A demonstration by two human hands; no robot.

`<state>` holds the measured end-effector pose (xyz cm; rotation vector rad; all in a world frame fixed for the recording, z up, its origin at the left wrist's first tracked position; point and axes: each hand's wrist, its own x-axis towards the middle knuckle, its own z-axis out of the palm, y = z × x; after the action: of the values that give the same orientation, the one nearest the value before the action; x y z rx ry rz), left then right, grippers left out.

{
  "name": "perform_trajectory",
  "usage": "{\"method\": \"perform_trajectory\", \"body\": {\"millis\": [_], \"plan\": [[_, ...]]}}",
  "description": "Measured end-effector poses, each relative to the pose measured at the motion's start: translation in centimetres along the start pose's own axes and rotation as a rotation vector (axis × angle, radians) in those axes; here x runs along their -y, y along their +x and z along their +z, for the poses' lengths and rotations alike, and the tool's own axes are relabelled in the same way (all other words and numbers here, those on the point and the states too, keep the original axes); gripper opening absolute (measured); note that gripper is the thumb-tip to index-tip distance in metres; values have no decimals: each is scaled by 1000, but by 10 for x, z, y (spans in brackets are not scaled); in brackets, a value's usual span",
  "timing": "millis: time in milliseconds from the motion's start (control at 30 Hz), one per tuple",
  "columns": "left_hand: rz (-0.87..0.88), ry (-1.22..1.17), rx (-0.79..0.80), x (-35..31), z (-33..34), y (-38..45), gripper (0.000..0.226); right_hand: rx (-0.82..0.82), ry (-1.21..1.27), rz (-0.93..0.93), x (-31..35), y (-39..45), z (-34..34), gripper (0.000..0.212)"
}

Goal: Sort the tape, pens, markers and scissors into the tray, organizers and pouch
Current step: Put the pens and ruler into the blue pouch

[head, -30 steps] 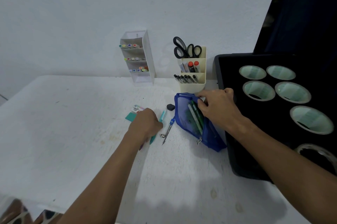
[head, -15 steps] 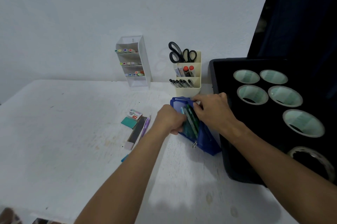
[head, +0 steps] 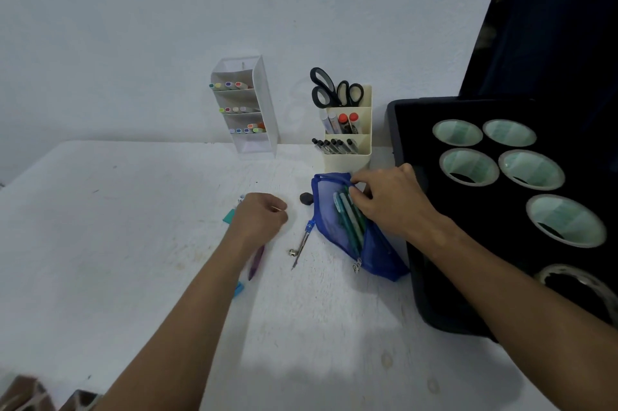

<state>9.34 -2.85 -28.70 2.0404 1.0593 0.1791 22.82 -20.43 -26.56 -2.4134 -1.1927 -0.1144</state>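
Pens, markers, scissors and tape mostly sit in their holders, with a few items loose on the white surface (head: 100, 243). At the 9 o'clock side of the group, a teal item (head: 228, 216) lies half hidden under the left hand (head: 259, 218), whose fingers are curled over something small; what they grip cannot be told. A purple pen (head: 255, 262) pokes out from beneath that wrist toward 6 o'clock, and a light blue piece (head: 238, 288) lies just beyond it. At 12 o'clock from the hand, the white tiered organizer (head: 257, 102) stands against the wall, holding markers (head: 230, 86) on three shelves. Moving right, a metal compass (head: 302, 243) lies flat, with a dark eraser (head: 306, 198) at its 12 o'clock. The blue mesh pouch (head: 374, 256) lies next, its mouth open, green pens (head: 347, 221) inside. The right hand (head: 391, 199) pinches the pouch's upper edge, fingers closed on the fabric. Behind it the cream organizer (head: 363, 129) holds black scissors (head: 326, 89), markers and pens upright. At 3 o'clock, the black tray (head: 414, 243) carries tape rolls (head: 468, 166), laid flat and apart.
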Motion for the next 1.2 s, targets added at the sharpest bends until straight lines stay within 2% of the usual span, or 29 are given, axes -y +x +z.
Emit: {"method": "perform_trajectory", "body": {"millis": [100, 233, 433, 633, 733, 800, 900, 1033, 1200], "plan": [[30, 125, -45, 16, -15, 2, 12, 11, -9, -6, 2, 0, 0, 27], [107, 319, -48, 24, -17, -3, 23, 22, -3, 14, 3, -1, -1, 29], [100, 462, -36, 31, -7, -3, 22, 31, -24, 4, 3, -2, -1, 30], [71, 562, -196, 31, 3, -10, 31, 35, -32, -13, 3, -2, -1, 30], [107, 669, -180, 26, 10, -13, 15, 39, -33, -14, 2, -1, 0, 30], [120, 699, -140, 23, 14, -16, 14, 34, -19, -11, 1, -1, 0, 29], [86, 588, -96, 10, 12, -18, 15, 14, 2, -12, 1, -2, -1, 29], [110, 164, -1, -33, 9, -25, 24, 3, -6, -8, 1, -1, 0, 29], [-59, -245, 207, -66, 40, -22, 19, -5, -38, -4, -1, -2, 0, 29]]}}
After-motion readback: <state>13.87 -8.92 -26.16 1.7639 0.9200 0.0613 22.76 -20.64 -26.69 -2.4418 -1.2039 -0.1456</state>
